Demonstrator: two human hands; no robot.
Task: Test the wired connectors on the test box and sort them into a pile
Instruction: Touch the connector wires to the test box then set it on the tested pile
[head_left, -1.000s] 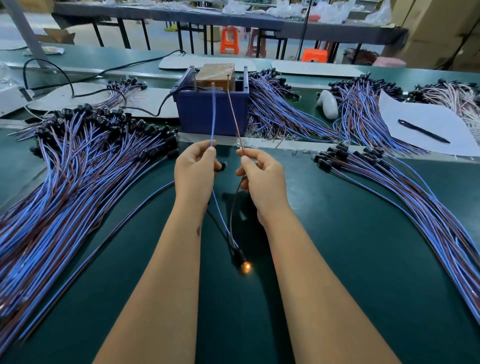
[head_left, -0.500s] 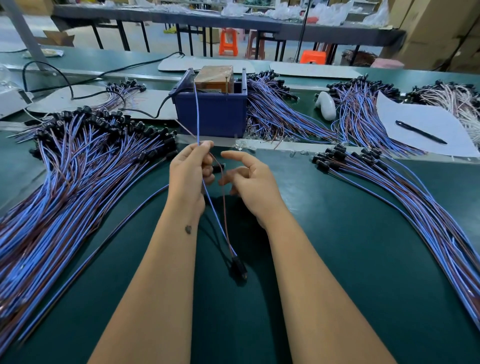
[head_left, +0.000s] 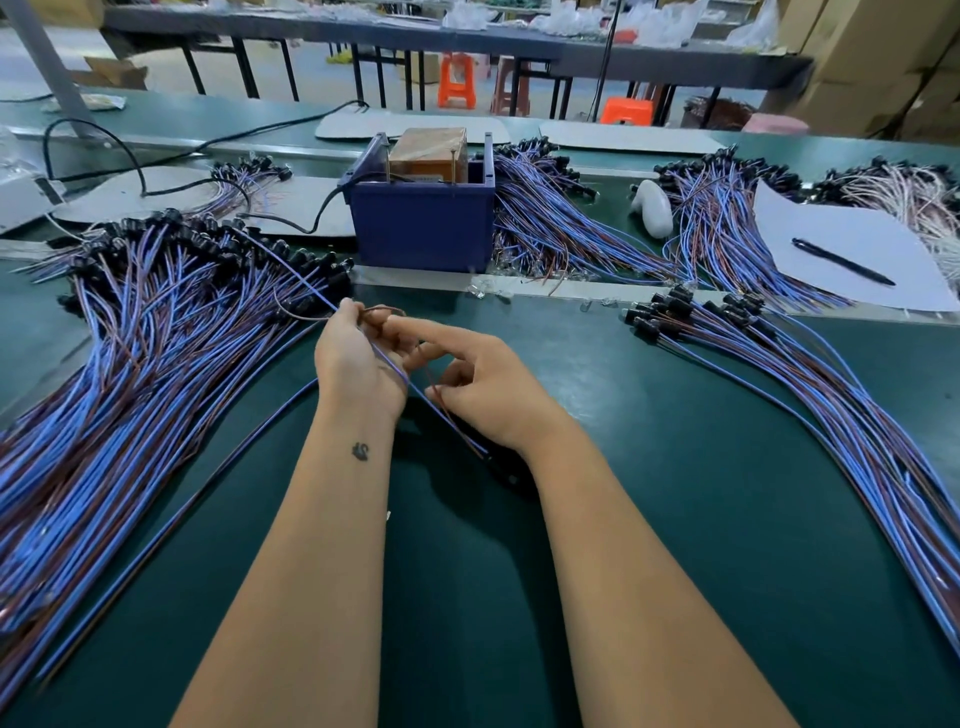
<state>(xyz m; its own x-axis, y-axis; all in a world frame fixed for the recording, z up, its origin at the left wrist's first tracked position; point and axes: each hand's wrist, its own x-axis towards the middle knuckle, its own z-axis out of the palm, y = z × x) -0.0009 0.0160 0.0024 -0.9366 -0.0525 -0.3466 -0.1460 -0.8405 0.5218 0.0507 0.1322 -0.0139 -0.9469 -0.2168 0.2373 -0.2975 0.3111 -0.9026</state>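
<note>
I see a dark green bench (head_left: 649, 545). On it at left lies a large pile of blue-and-brown wired connectors (head_left: 130, 374); a smaller fan of the same (head_left: 810, 395) lies at right. A blue test box (head_left: 423, 228) stands at the far centre, more wire bundles (head_left: 550, 228) just beside it. A white sheet (head_left: 831, 244) carries a black pen (head_left: 842, 261).

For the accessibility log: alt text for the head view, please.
Left hand pinches a blue-and-brown wire pair while the right hand reaches to it, above a green mat. Wire piles lie on both sides; a blue test box sits behind.
</note>
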